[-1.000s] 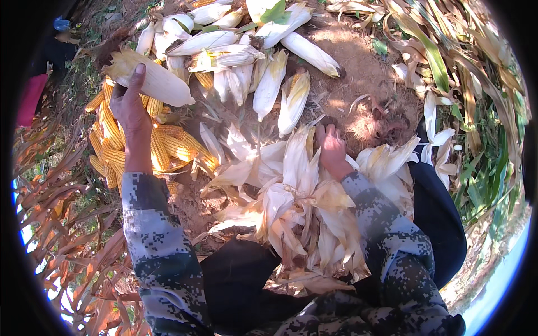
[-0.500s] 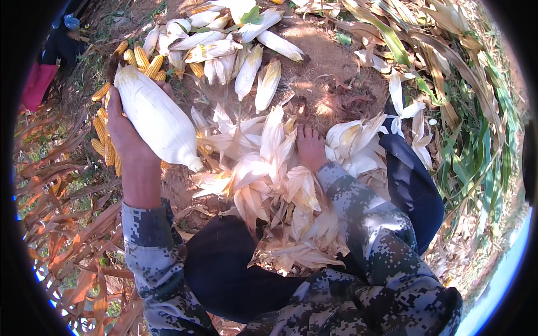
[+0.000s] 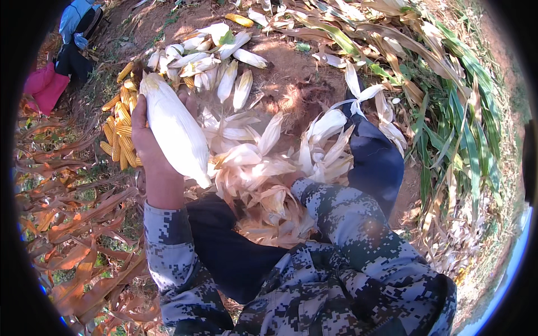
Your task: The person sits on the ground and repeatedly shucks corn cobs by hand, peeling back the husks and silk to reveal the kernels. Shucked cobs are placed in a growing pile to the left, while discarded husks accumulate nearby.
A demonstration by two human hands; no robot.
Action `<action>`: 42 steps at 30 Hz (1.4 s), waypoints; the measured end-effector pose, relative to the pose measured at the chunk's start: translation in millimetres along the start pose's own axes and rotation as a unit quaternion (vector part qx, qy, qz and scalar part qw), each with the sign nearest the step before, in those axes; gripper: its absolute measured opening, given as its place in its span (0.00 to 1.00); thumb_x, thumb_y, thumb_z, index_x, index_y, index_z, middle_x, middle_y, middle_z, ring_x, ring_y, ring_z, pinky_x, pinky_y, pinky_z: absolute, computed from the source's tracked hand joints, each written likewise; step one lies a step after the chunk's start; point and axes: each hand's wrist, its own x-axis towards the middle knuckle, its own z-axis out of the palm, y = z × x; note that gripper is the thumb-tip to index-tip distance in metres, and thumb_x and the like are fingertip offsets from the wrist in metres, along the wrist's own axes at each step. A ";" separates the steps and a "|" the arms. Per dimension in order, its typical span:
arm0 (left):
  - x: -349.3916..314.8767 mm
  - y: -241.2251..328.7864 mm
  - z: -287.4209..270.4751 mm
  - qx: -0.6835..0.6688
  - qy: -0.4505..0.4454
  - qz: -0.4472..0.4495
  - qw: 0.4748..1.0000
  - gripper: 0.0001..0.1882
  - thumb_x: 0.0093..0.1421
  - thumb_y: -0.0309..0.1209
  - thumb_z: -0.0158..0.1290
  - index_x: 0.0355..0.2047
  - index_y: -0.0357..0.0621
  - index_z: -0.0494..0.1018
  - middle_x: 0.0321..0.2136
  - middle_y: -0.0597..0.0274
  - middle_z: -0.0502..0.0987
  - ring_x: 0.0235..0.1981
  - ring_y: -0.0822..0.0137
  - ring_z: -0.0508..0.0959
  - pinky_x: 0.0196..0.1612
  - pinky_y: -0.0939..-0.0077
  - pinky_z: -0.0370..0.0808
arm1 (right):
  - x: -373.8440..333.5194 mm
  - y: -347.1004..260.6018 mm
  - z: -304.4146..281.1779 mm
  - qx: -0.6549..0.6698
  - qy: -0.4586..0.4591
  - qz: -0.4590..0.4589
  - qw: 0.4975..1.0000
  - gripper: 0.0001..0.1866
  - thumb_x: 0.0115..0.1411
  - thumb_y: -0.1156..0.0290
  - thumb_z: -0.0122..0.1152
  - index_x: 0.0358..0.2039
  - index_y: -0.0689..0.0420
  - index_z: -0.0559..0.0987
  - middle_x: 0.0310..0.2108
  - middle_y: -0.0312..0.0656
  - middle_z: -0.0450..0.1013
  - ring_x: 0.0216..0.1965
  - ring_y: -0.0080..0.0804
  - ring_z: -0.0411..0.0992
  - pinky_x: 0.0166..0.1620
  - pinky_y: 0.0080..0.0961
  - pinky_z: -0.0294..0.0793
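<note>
My left hand point(image 3: 152, 147) is closed round an ear of corn point(image 3: 176, 127) in its pale white husk. The ear slants, its broad stalk end toward me and its narrower tip pointing far left. My right hand point(image 3: 292, 177) is down among loose dry husks point(image 3: 249, 162) between my legs; only a bit near the wrist shows, and the fingers are hidden under the leaves. Just beyond the held ear, bare yellow cobs point(image 3: 119, 127) lie heaped on the left.
Several unhusked ears point(image 3: 196, 63) lie on the soil ahead, with one yellow cob point(image 3: 239, 20) beyond. Dry and green corn stalks point(image 3: 448, 117) line the right side. Dry leaves point(image 3: 73, 235) cover the left. At far left are a pink cloth point(image 3: 47, 89) and someone in blue point(image 3: 75, 19).
My right hand has moved nearer to me and sunk into the husks, which now cover its fingers. The left hand still grips the ear. The whole view has shifted a little.
</note>
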 end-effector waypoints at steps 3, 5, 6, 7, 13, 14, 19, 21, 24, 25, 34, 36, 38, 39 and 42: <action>-8.4 -25.7 1.6 0.014 -0.067 -0.018 0.997 0.27 0.74 0.48 0.49 0.58 0.34 0.70 0.42 0.38 0.77 0.43 0.49 0.81 0.50 0.56 0.85 | -10.9 -11.9 12.0 0.011 0.004 -0.034 0.999 0.23 0.65 0.60 0.57 0.56 0.60 0.80 0.56 0.52 0.79 0.57 0.49 0.78 0.54 0.46 0.80; -14.3 -39.3 -4.5 0.022 -0.077 -0.036 0.996 0.28 0.73 0.49 0.50 0.57 0.33 0.70 0.42 0.39 0.78 0.41 0.50 0.81 0.49 0.57 0.85 | -19.0 -15.0 20.5 0.016 0.002 -0.045 0.999 0.23 0.65 0.60 0.57 0.56 0.60 0.80 0.56 0.52 0.79 0.57 0.49 0.78 0.54 0.45 0.80; -14.6 -43.1 -7.2 0.040 -0.075 -0.063 0.994 0.29 0.72 0.49 0.51 0.55 0.32 0.70 0.41 0.40 0.78 0.40 0.50 0.81 0.49 0.58 0.85 | -23.7 -15.1 24.2 0.018 0.002 -0.049 0.999 0.23 0.65 0.59 0.57 0.56 0.60 0.80 0.56 0.52 0.79 0.57 0.49 0.78 0.54 0.45 0.80; -15.9 -48.7 -11.0 0.042 -0.065 -0.061 0.995 0.29 0.72 0.49 0.52 0.55 0.31 0.70 0.42 0.41 0.78 0.40 0.50 0.81 0.48 0.58 0.85 | -26.2 -15.7 24.9 0.020 0.002 -0.053 0.998 0.24 0.65 0.59 0.57 0.56 0.60 0.80 0.56 0.52 0.79 0.57 0.49 0.78 0.54 0.45 0.80; -16.4 -60.0 -28.0 0.072 0.020 -0.101 0.992 0.28 0.68 0.50 0.53 0.54 0.35 0.71 0.40 0.44 0.80 0.39 0.48 0.82 0.49 0.50 0.83 | -38.9 -20.0 21.1 0.025 0.005 -0.073 0.997 0.24 0.65 0.58 0.57 0.55 0.60 0.81 0.55 0.52 0.79 0.56 0.49 0.79 0.55 0.45 0.80; -17.2 -60.8 -31.1 0.079 0.045 -0.102 0.991 0.29 0.68 0.50 0.53 0.54 0.35 0.71 0.40 0.45 0.80 0.39 0.48 0.83 0.49 0.50 0.83 | -37.2 -20.9 18.3 0.026 0.007 -0.076 0.997 0.24 0.65 0.58 0.57 0.55 0.60 0.81 0.55 0.52 0.79 0.56 0.49 0.79 0.55 0.45 0.80; -21.3 -69.8 -35.5 0.141 0.077 -0.063 0.985 0.25 0.68 0.47 0.54 0.54 0.37 0.72 0.40 0.47 0.80 0.39 0.50 0.83 0.47 0.50 0.83 | -26.0 -15.5 11.6 0.027 0.010 -0.082 0.996 0.24 0.65 0.57 0.58 0.55 0.60 0.82 0.55 0.52 0.80 0.55 0.49 0.79 0.55 0.44 0.80; -21.8 -72.2 -32.3 0.163 0.057 -0.045 0.984 0.27 0.71 0.44 0.51 0.55 0.27 0.67 0.36 0.41 0.80 0.35 0.48 0.83 0.45 0.55 0.85 | -24.3 -9.1 11.2 0.025 0.008 -0.083 0.996 0.24 0.65 0.57 0.58 0.54 0.60 0.82 0.55 0.52 0.80 0.55 0.49 0.80 0.55 0.44 0.80; -20.8 -73.5 -25.0 0.180 0.069 -0.066 0.979 0.27 0.71 0.44 0.52 0.54 0.28 0.68 0.36 0.41 0.80 0.35 0.49 0.83 0.44 0.56 0.85 | -30.0 6.8 9.7 0.009 -0.005 -0.085 0.996 0.24 0.65 0.56 0.58 0.54 0.60 0.82 0.54 0.52 0.80 0.54 0.49 0.80 0.56 0.44 0.80; -21.5 -74.0 -23.1 0.188 0.074 -0.069 0.977 0.27 0.71 0.45 0.52 0.54 0.29 0.69 0.37 0.41 0.81 0.35 0.49 0.84 0.44 0.57 0.85 | -33.2 12.6 6.8 0.000 -0.010 -0.081 0.997 0.24 0.65 0.56 0.58 0.54 0.60 0.82 0.54 0.52 0.80 0.54 0.49 0.80 0.56 0.43 0.80; -45.3 -63.7 -11.0 0.152 0.058 -0.106 0.981 0.33 0.69 0.49 0.55 0.58 0.27 0.68 0.40 0.39 0.81 0.36 0.50 0.85 0.41 0.58 0.87 | -3.6 37.2 -93.2 0.396 0.346 -0.110 0.844 0.14 0.62 0.65 0.64 0.43 0.60 0.85 0.38 0.49 0.84 0.41 0.44 0.82 0.50 0.39 0.80; -51.9 -61.7 -8.1 0.111 0.053 -0.079 0.989 0.22 0.69 0.42 0.55 0.51 0.33 0.73 0.37 0.43 0.83 0.32 0.51 0.86 0.37 0.54 0.88 | 29.3 34.5 -103.7 0.513 0.383 -0.059 0.766 0.13 0.63 0.67 0.64 0.42 0.62 0.85 0.39 0.52 0.84 0.42 0.48 0.83 0.49 0.40 0.81; -53.1 -58.6 -5.5 0.074 0.078 -0.101 0.989 0.26 0.69 0.43 0.53 0.54 0.30 0.73 0.39 0.41 0.83 0.34 0.50 0.86 0.39 0.55 0.88 | 55.9 40.6 -94.7 0.375 0.402 -0.037 0.834 0.14 0.61 0.69 0.62 0.44 0.61 0.85 0.41 0.55 0.83 0.45 0.53 0.82 0.50 0.42 0.80; -53.5 -57.8 -4.2 0.083 0.080 -0.105 0.988 0.27 0.69 0.45 0.52 0.55 0.30 0.72 0.39 0.41 0.83 0.35 0.50 0.86 0.39 0.55 0.88 | 68.7 45.3 -88.6 0.305 0.409 -0.026 0.860 0.15 0.59 0.70 0.61 0.45 0.61 0.85 0.42 0.57 0.82 0.46 0.56 0.81 0.51 0.43 0.80; -54.8 -58.0 -0.2 0.096 0.098 -0.096 0.986 0.30 0.70 0.48 0.50 0.56 0.29 0.72 0.39 0.42 0.82 0.34 0.51 0.86 0.38 0.57 0.87 | 93.9 55.7 -58.6 0.134 0.246 -0.007 0.960 0.13 0.57 0.69 0.61 0.42 0.59 0.81 0.43 0.60 0.81 0.47 0.61 0.79 0.49 0.49 0.80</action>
